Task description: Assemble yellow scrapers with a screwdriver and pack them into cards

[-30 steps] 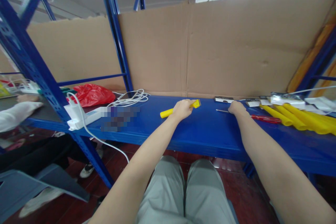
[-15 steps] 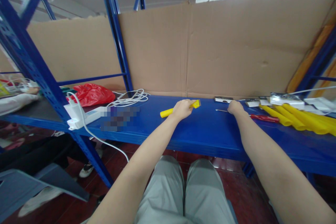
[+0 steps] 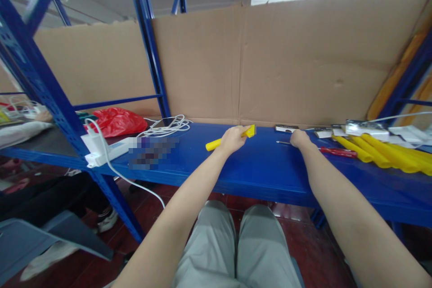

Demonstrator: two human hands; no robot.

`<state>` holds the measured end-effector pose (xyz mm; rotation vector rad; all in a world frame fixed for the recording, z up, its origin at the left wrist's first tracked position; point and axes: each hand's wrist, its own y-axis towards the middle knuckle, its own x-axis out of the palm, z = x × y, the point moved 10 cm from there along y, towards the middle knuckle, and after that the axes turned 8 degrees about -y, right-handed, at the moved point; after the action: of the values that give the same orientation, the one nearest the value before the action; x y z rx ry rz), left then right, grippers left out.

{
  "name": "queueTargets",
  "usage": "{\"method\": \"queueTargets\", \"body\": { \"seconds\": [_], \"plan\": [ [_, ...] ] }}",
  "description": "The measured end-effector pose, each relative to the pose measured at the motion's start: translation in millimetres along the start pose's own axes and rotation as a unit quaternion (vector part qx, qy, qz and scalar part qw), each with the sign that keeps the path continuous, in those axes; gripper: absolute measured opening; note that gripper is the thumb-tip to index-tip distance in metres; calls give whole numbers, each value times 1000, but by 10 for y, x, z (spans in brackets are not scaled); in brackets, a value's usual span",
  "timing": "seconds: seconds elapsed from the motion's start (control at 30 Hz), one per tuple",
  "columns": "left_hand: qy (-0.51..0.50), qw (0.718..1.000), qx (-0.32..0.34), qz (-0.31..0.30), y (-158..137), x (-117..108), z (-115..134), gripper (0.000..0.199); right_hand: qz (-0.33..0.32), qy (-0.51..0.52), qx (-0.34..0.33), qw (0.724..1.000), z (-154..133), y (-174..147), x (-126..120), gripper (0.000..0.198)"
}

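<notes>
My left hand [image 3: 232, 139] is wrapped round a yellow scraper [image 3: 212, 145], its handle end sticking out to the left and its flat head to the right. The scraper is held just over the blue shelf top [image 3: 259, 166]. Farther right, my right hand [image 3: 300, 138] is closed beside a small black-and-white packet [image 3: 286, 128]; its fingertips are hidden, so what they grip does not show. Beneath that hand and wrist lies a screwdriver with a red handle [image 3: 338, 151], its thin shaft pointing left.
Several yellow scraper-like handles [image 3: 381, 153] lie in a row at the right, with white packets [image 3: 366, 129] behind. A cardboard sheet [image 3: 286, 63] stands along the back. At the left are a power strip [image 3: 110, 150], white cable [image 3: 168, 126] and red bag [image 3: 119, 121]. Someone sits farther left.
The scraper's head has turned and risen slightly in my left hand. My right hand has barely moved, staying by the packet and over the screwdriver.
</notes>
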<state>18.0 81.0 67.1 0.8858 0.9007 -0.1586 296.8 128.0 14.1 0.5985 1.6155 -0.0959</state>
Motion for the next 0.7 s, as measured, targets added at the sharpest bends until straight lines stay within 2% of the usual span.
{"method": "queueTargets", "body": {
  "seconds": [0.1, 0.2, 0.53, 0.63, 0.7],
  "plan": [
    [-4, 1000, -2, 11, -3, -26, 1, 48, -35, -53, 5, 998, -26, -41, 26, 32],
    [-5, 1000, -5, 18, -7, -41, 3, 47, -40, -69, -14, 997, -108, -92, -27, 30],
    [-31, 999, 23, 29, 15, -30, 25, 48, 2, -44, -92, 995, -573, -274, -300, 24],
    [-87, 994, 36, 61, 23, -117, 58, 44, 16, -20, -105, 994, -660, -304, -336, 25],
    [-148, 983, 31, 105, 25, -245, 46, 36, 20, -4, -111, 994, -697, -317, -345, 26]
  ]
}}
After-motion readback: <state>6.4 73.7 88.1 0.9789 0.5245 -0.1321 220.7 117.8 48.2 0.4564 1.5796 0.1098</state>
